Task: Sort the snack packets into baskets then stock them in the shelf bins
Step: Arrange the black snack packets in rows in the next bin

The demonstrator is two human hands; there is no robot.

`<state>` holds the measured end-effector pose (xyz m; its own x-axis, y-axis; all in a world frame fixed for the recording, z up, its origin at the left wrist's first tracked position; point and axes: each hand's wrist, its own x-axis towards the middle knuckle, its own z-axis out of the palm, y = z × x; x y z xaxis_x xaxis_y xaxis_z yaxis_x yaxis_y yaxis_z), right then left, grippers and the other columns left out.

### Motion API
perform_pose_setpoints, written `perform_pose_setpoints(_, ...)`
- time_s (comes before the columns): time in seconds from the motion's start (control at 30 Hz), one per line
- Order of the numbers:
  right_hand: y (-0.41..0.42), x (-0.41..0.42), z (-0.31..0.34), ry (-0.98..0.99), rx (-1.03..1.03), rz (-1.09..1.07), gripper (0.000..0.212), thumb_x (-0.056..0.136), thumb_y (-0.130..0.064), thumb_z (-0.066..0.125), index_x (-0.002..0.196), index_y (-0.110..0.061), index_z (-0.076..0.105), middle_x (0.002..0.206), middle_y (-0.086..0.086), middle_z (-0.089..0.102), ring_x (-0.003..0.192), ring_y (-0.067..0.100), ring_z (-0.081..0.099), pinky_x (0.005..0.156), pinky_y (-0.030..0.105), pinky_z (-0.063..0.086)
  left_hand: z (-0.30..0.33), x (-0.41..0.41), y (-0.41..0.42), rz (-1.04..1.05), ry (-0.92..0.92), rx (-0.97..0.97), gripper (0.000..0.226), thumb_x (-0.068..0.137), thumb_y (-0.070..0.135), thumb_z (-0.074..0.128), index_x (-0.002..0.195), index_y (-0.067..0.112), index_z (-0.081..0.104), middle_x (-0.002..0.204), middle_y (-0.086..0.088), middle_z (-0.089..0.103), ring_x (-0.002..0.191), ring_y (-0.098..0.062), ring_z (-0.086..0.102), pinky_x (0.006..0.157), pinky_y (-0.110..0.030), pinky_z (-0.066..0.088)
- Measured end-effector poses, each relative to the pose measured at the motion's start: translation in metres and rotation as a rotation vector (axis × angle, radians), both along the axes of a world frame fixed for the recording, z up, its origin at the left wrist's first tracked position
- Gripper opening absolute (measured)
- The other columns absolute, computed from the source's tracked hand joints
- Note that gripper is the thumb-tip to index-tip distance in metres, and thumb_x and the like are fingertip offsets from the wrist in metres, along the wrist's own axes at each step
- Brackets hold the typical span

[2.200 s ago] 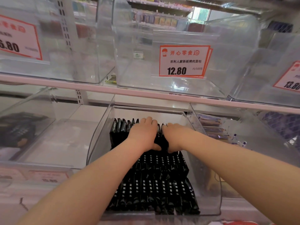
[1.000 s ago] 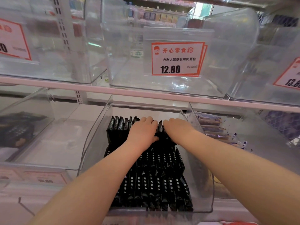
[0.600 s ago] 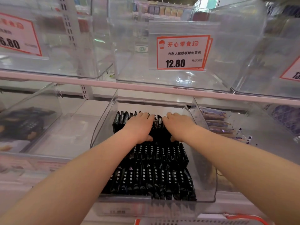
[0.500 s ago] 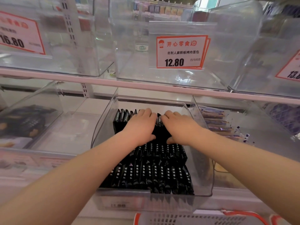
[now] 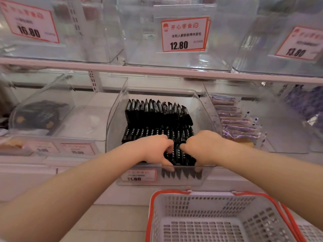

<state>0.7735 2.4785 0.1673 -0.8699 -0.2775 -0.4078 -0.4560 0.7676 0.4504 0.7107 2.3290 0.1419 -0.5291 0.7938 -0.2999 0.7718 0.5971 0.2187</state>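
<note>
1. Where the front row of black packets (image 5: 181, 155) stands in the clear bin (image 5: 114, 123), left hand (image 5: 153, 148) and right hand (image 5: 202, 147) reach in side by side, near but apart.
2. Left hand: fingers curled down onto packet tops, thumb low against the bin's front wall. Gripping or merely pressing: cannot tell.
3. Right hand: fingers curled over packet tops, thumb down at the front wall. Grip likewise unclear.
4. Packets: upright, edge-on, in three rows filling the bin from front to back; back row (image 5: 157, 112) tallest in view, untouched.
5. Bin: middle position on the lower shelf, price tag (image 5: 139, 175) on its front face.
6. Basket (image 5: 174, 203): white mesh with red rim, below the bin and to the right; no packets visible inside.
7. Right-hand neighbour bin (image 5: 286, 137): purple packets (image 5: 237, 126) stacked flat.
8. Left-hand neighbour bin (image 5: 57, 95): dark packs (image 5: 38, 114), blurred.
9. Upper shelf: clear bins with price cards, centre card (image 5: 183, 34) reading 12.80.
</note>
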Motion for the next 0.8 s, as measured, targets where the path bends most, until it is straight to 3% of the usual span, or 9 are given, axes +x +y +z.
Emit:
perform_pose_setpoints(0.13, -0.005, -0.002, -0.012, 0.063, -0.075, -0.068, 0.027, 0.091, -0.010, 0.047, 0.118, -0.012, 0.046, 0.112, 0.005, 0.059, 0.101, 0.028, 0.061, 0.063, 0.035, 0.040, -0.005, -0.001, 0.005, 0.030, 0.078, 0.012, 0.047, 0.076, 0.050, 0.068, 0.104, 0.016, 0.052, 0.094, 0.004, 0.043, 0.088, -0.018, 0.048, 0.072, -0.030, 0.041)
perform_pose_setpoints(0.2, -0.005, -0.005, -0.010, -0.007, -0.149, -0.146, 0.033, 0.088, -0.024, 0.058, 0.117, -0.013, 0.046, 0.113, 0.003, 0.057, 0.102, 0.027, 0.059, 0.065, 0.034, 0.040, -0.006, 0.000, 0.002, 0.037, 0.108, 0.034, 0.044, 0.077, 0.050, 0.066, 0.103, 0.018, 0.052, 0.093, 0.005, 0.044, 0.084, -0.014, 0.044, 0.068, -0.028, 0.037)
perform_pose_setpoints(0.27, -0.005, -0.011, -0.005, -0.110, -0.275, -0.221, 0.058, 0.074, -0.048, 0.072, 0.114, -0.014, 0.046, 0.108, 0.001, 0.052, 0.100, 0.025, 0.055, 0.072, 0.033, 0.045, -0.005, 0.000, -0.002, 0.036, 0.102, 0.058, 0.045, 0.078, 0.049, 0.066, 0.106, 0.016, 0.053, 0.094, 0.005, 0.047, 0.084, -0.013, 0.045, 0.070, -0.029, 0.041)
perform_pose_setpoints(0.37, -0.012, -0.017, -0.008, -0.115, -0.479, -0.164, 0.066, 0.066, -0.056, 0.075, 0.108, -0.015, 0.046, 0.098, -0.002, 0.044, 0.097, 0.022, 0.053, 0.077, 0.033, 0.045, 0.006, -0.003, -0.013, 0.025, 0.025, 0.054, 0.043, 0.082, 0.043, 0.065, 0.112, 0.014, 0.056, 0.105, 0.001, 0.060, 0.084, -0.012, 0.049, 0.075, -0.026, 0.043)
perform_pose_setpoints(0.6, -0.023, -0.022, -0.026, 0.043, -0.375, -0.076, 0.042, 0.083, -0.039, 0.065, 0.114, -0.016, 0.047, 0.114, 0.005, 0.054, 0.102, 0.029, 0.057, 0.068, 0.036, 0.043, 0.034, -0.012, -0.051, 0.036, 0.154, -0.394, 0.047, 0.081, 0.041, 0.066, 0.119, 0.017, 0.052, 0.113, -0.002, 0.058, 0.104, -0.021, 0.054, 0.078, -0.032, 0.043)
perform_pose_setpoints(0.67, -0.024, -0.022, -0.025, -0.002, -0.396, -0.083, 0.046, 0.079, -0.043, 0.068, 0.109, -0.015, 0.047, 0.108, 0.003, 0.053, 0.100, 0.027, 0.055, 0.069, 0.035, 0.043, 0.034, -0.010, -0.054, 0.063, 0.187, -0.501, 0.051, 0.081, 0.037, 0.067, 0.123, 0.015, 0.050, 0.117, -0.005, 0.057, 0.104, -0.023, 0.054, 0.077, -0.032, 0.044)
perform_pose_setpoints(0.8, -0.032, -0.024, -0.017, -0.165, -0.633, -0.132, 0.052, 0.068, -0.050, 0.076, 0.095, -0.020, 0.044, 0.085, -0.008, 0.042, 0.082, 0.017, 0.046, 0.068, 0.028, 0.037, 0.033, -0.006, -0.048, 0.079, 0.216, -0.572, 0.050, 0.082, 0.034, 0.068, 0.123, 0.014, 0.049, 0.116, -0.006, 0.057, 0.093, -0.021, 0.053, 0.072, -0.032, 0.045)
